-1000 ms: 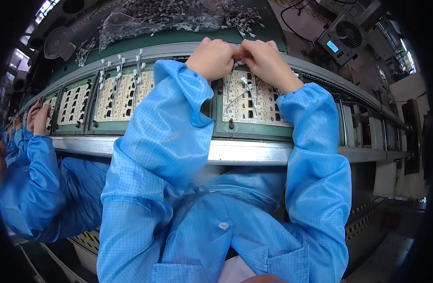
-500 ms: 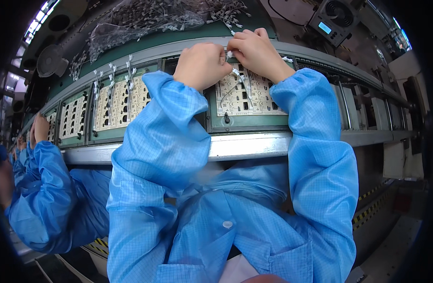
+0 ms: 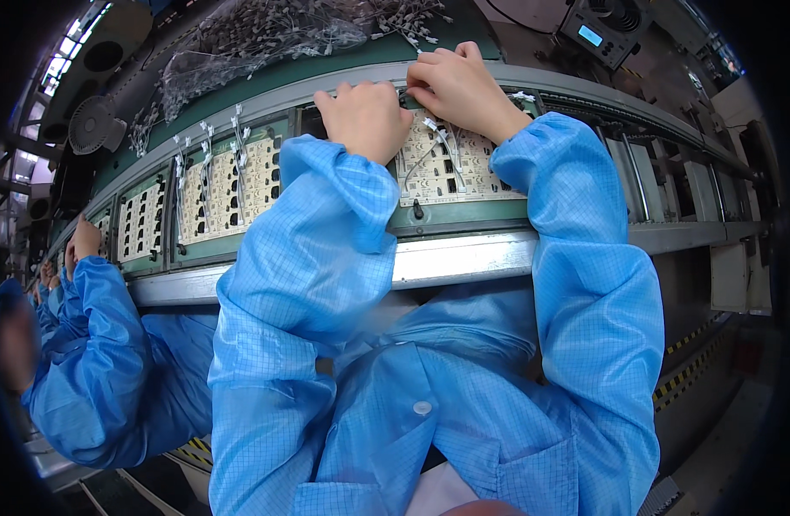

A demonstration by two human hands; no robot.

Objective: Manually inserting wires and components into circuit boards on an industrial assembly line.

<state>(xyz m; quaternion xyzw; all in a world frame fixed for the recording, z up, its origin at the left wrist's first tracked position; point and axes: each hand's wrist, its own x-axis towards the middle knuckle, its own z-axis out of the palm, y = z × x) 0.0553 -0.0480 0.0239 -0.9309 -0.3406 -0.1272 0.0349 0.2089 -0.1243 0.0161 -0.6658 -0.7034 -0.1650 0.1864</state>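
Both my hands are over the far edge of a cream circuit board (image 3: pixel 429 187) in a green carrier. My left hand (image 3: pixel 365 122) is closed, its fingers curled and its thumb toward the right hand. Close beside it, my right hand (image 3: pixel 464 93) is closed in a pinch above the board's far edge. Whatever the fingertips hold is hidden. Thin cables with white connectors (image 3: pixel 436 129) lie across the board below my hands. To the left, another cream board (image 3: pixel 214 193) bears several such cables, their connector ends reaching past its far edge.
Beyond the rail, a heap of white-ended cables (image 3: pixel 257 43) lies on and around clear plastic. A metal rail (image 3: pixel 464 258) runs along the near side. At left, a co-worker's hand (image 3: pixel 85 241) is by another board. A device with a lit screen (image 3: pixel 591 34) stands far right.
The white connector seen between my fingertips before is now hidden. My hands have shifted slightly, the right one a little farther away. The co-worker's fingers have changed position, and the view has shifted slightly.
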